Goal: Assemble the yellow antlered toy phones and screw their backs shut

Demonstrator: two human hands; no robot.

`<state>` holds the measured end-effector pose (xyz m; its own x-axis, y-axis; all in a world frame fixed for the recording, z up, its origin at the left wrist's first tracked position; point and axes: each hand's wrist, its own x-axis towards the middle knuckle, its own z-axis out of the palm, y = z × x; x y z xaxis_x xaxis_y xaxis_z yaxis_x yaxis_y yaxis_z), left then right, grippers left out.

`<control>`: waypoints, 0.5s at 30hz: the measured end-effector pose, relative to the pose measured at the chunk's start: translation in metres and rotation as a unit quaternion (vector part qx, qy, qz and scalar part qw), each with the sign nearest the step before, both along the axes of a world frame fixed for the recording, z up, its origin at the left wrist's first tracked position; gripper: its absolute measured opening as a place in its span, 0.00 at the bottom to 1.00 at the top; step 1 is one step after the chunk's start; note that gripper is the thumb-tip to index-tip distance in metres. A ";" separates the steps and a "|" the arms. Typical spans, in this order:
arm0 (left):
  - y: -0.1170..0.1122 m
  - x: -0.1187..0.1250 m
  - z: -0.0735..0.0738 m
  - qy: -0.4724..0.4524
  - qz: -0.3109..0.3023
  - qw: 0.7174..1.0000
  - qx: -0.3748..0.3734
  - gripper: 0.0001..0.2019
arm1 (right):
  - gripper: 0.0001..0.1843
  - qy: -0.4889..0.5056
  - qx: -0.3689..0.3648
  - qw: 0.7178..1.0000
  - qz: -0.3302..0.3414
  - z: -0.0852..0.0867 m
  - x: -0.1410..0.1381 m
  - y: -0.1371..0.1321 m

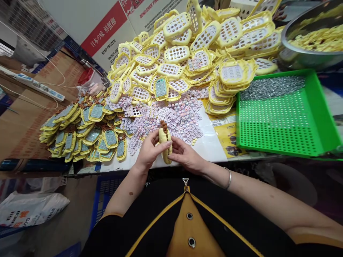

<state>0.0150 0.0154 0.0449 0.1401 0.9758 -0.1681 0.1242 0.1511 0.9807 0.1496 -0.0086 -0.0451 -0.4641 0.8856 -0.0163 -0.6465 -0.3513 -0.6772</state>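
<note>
A yellow plastic toy casing (165,141) with a brown knobbly piece on its top end stands edge-on between both hands. A dark seam with gaps runs down its side. My left hand (150,149) grips it from the left, thumb laid across the front edge. From the right, my right hand (185,154) presses it with thumb and fingers. Just beyond them, many small white and pink button pads (166,119) lie scattered on the white table surface (213,137). The far side of the casing and some fingertips are hidden.
Yellow shell halves with hole grids (177,54) are heaped at the back. Shells with grey-green boards (92,135) pile up at the left. A green perforated tray (276,132) with small screws stands right, near a metal bowl (292,59) of yellow pieces. A white carton (107,39) stands behind.
</note>
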 end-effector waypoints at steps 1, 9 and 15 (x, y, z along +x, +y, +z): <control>-0.001 0.002 -0.001 -0.004 0.000 1.000 0.000 0.25 | 0.42 0.005 -0.004 1.000 -0.002 -0.001 0.000 0.000; -0.006 0.011 -0.006 -0.069 0.010 0.997 -0.021 0.34 | 0.40 0.030 -0.018 0.999 0.006 -0.005 0.005 -0.003; -0.003 0.000 -0.008 -0.194 -0.030 0.970 -0.145 0.29 | 0.36 -0.005 0.123 0.985 0.125 0.007 0.021 -0.003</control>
<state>0.0148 0.0121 0.0368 0.3020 0.8834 -0.3583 -0.2283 0.4319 0.8725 0.1703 -0.0114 -0.0380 -0.6684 0.7220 0.1790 -0.5539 -0.3226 -0.7675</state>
